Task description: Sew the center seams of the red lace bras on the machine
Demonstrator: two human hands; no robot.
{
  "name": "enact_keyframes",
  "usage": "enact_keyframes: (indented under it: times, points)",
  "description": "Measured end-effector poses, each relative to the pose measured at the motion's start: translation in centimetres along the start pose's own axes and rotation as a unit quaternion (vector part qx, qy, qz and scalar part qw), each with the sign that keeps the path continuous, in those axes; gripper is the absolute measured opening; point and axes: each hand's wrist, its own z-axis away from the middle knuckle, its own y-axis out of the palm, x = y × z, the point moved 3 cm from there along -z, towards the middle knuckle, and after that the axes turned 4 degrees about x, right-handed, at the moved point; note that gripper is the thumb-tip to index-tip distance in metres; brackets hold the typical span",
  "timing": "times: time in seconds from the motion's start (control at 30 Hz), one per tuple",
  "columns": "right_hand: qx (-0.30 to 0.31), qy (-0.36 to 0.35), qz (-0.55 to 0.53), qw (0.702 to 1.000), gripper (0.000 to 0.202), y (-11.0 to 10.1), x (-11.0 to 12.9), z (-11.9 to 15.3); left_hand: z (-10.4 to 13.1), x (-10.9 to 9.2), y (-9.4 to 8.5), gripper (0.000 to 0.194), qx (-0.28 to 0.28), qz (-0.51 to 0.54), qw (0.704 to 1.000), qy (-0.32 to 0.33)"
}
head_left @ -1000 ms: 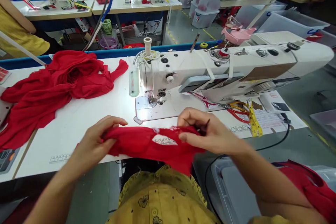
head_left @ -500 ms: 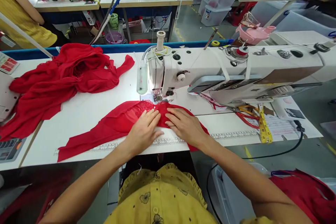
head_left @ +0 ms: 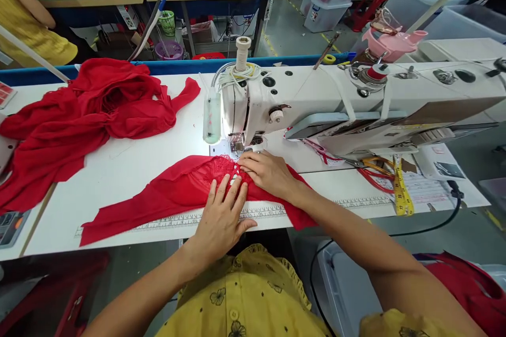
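A red lace-trimmed garment piece (head_left: 158, 192) is spread across the white table in front of the sewing machine (head_left: 308, 89). White gaps show along its lacy centre, just below the presser foot (head_left: 237, 146). My left hand (head_left: 222, 216) lies on the garment with fingers stretched out and thumb apart, its fingertips by those gaps. Close to the presser foot, my right hand (head_left: 269, 172) has its fingers bent together on the lace edge; its thumb is hidden. The cloth runs on beneath the right wrist.
A heap of red garments (head_left: 98, 110) covers the table's left side. A printed ruler (head_left: 177, 222) follows the front edge. Scissors (head_left: 375, 165) and a yellow tape measure (head_left: 402, 189) lie to the right. Beyond the table, a person in a yellow top (head_left: 27, 26) is partly visible.
My right hand has moved up and left to the lace edge near the presser foot. My left hand has slid slightly down, uncovering white gaps in the lace. The view has shifted slightly.
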Motion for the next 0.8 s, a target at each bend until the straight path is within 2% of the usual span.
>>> enact_keyframes:
  times: [0.1,0.17,0.27,0.33,0.47,0.53,0.6,0.7,0.8]
  points:
    - [-0.004,0.007,0.015,1.0,0.024,0.1,-0.6,0.0,0.3,-0.1,-0.7,0.068,-0.002,0.023,1.0,-0.003]
    - [-0.021,0.031,0.051,0.998,0.024,-0.2,-0.8,0.2,0.0,0.7,-1.8,0.058,-0.016,0.054,0.998,-0.004]
    - [-0.018,0.077,0.105,0.991,0.027,-0.4,-0.9,0.5,-1.7,3.0,-3.5,0.038,-0.06,0.107,0.992,-0.035]
    - [-0.01,0.091,0.101,0.991,0.022,-0.3,-0.9,0.6,-3.2,4.8,-4.3,0.035,-0.074,0.13,0.987,-0.055]
    - [-0.06,0.071,0.035,0.995,0.016,-0.6,-0.6,0.9,-6.1,7.3,-4.2,0.043,-0.01,0.194,0.979,-0.06]
    - [-0.09,0.06,-0.009,0.994,0.016,-1.2,-0.4,1.1,-6.8,7.9,-3.8,0.03,0.032,0.272,0.958,-0.079]
    - [-0.099,0.062,-0.051,0.992,0.016,-1.8,-0.3,1.2,-7.1,8.0,-3.5,0.023,0.055,0.378,0.92,-0.092]
    - [-0.075,0.083,-0.106,0.988,0.014,-2.6,-0.4,1.0,-7.0,7.8,-3.5,0.02,0.051,0.489,0.867,-0.086]
    - [-0.03,0.096,-0.175,0.979,0.015,-2.9,-0.3,0.6,-6.7,7.6,-3.7,0.02,0.049,0.518,0.85,-0.08]
